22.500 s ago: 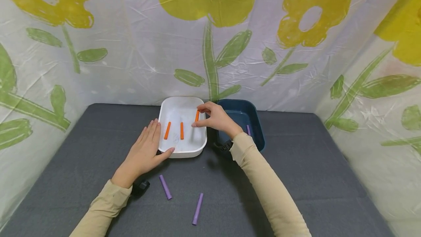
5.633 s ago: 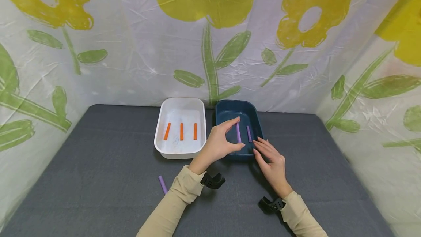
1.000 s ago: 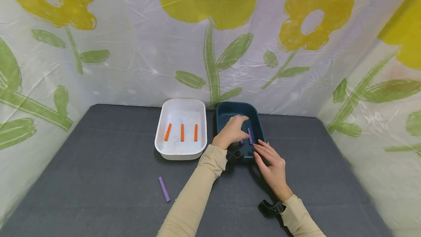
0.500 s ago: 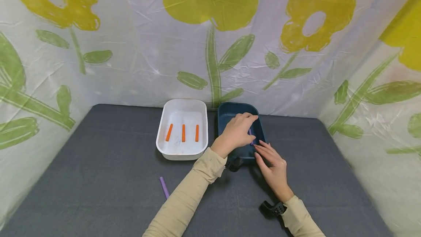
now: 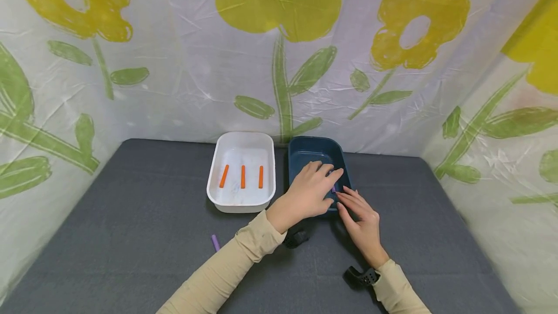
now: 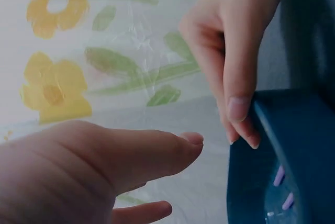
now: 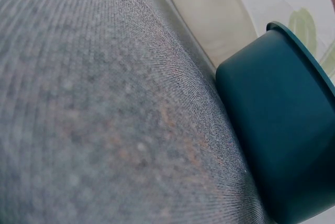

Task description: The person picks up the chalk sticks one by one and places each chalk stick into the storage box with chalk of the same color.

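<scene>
My left hand (image 5: 307,190) hovers over the dark blue tray (image 5: 311,140), fingers spread and nothing between them. Under it, one purple stick (image 5: 333,189) shows partly in the head view; the left wrist view shows two, a purple stick (image 6: 279,176) and another purple stick (image 6: 288,201), inside the tray. My right hand (image 5: 359,219) rests at the tray's near right corner with extended fingers touching the rim. Another purple stick (image 5: 215,243) lies on the table, partly covered by my left sleeve.
Left of the blue tray stands a white tray (image 5: 241,203) holding three orange sticks (image 5: 243,177) in a row. A dark grey cloth (image 5: 144,217) covers the table. Behind it hangs a flower-printed curtain (image 5: 187,76).
The third orange stick, once pinched in my right hand, lies in the white tray. My left hand has let go of a purple stick in the blue tray and drawn back toward the near left.
</scene>
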Available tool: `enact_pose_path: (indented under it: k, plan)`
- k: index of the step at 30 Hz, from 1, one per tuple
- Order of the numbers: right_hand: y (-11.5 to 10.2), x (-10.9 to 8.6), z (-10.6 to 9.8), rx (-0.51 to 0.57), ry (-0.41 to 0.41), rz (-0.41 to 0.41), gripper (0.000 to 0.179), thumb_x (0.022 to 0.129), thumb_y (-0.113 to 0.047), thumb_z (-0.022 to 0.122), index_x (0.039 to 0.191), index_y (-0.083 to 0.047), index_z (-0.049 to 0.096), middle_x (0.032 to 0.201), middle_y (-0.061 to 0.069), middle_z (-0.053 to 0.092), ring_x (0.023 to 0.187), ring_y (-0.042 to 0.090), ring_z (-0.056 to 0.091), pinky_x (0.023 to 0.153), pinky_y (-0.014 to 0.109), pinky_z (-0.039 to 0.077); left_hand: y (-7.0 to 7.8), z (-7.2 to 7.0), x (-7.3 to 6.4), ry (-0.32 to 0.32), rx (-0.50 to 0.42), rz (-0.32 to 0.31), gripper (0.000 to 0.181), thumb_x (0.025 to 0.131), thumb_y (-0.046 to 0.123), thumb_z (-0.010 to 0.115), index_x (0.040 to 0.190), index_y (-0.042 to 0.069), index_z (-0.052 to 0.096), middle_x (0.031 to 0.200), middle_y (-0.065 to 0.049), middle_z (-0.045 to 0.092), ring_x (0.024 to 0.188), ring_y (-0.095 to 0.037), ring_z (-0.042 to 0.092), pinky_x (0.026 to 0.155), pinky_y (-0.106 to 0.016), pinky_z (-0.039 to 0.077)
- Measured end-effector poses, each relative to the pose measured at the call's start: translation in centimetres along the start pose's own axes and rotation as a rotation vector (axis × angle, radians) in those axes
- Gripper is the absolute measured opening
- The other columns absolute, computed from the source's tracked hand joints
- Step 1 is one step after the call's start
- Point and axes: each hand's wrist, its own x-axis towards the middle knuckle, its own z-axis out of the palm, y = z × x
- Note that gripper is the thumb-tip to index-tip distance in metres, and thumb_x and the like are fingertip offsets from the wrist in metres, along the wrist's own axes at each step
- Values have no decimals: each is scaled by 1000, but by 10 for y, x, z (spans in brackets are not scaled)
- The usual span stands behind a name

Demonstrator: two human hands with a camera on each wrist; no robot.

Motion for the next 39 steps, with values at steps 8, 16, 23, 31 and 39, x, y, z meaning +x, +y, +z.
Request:
enact_pose_path:
  k: [8, 16, 23, 31, 39]
  plan:
    - [-4, 2, 0, -1, 4, -1, 31, 75, 20, 70, 105, 12, 72, 104, 27, 71, 110, 45, 63, 112, 31, 35, 1, 2, -32, -7, -2, 68, 72, 90, 35, 73, 152, 16, 41, 148, -11, 46, 136, -34, 43, 114, -48, 33]
    - [18, -9, 1, -15, -21, 19, 35, 78, 13, 74, 111, 2, 74, 108, 20, 72, 114, 38, 63, 112, 38, 37, -1, 6, -64, 57, -99, 62, 91, 86, 40, 77, 158, 16, 27, 156, -14, 33, 140, -38, 35, 113, -52, 32]
    - [27, -12, 0, -18, -38, 42, 31, 83, 7, 73, 113, 0, 75, 111, 14, 73, 119, 31, 62, 113, 40, 36, -9, 12, -94, 129, -235, -6, 95, 84, 37, 78, 159, 17, 23, 158, -15, 29, 143, -40, 29, 109, -58, 34]
    - [27, -12, 2, -6, -26, 35, 32, 82, 8, 73, 113, 0, 75, 110, 15, 72, 117, 32, 62, 113, 39, 36, -15, 23, -133, 258, -358, -118, 92, 77, 29, 84, 153, 12, 36, 154, -14, 35, 139, -37, 34, 107, -58, 36]
    - [22, -10, 2, -5, -15, 30, 35, 77, 13, 74, 110, 3, 74, 108, 21, 72, 115, 36, 63, 113, 37, 36, -22, 37, -170, 355, -359, -280, 90, 69, 32, 88, 146, 10, 47, 147, -14, 43, 128, -32, 45, 95, -55, 44]
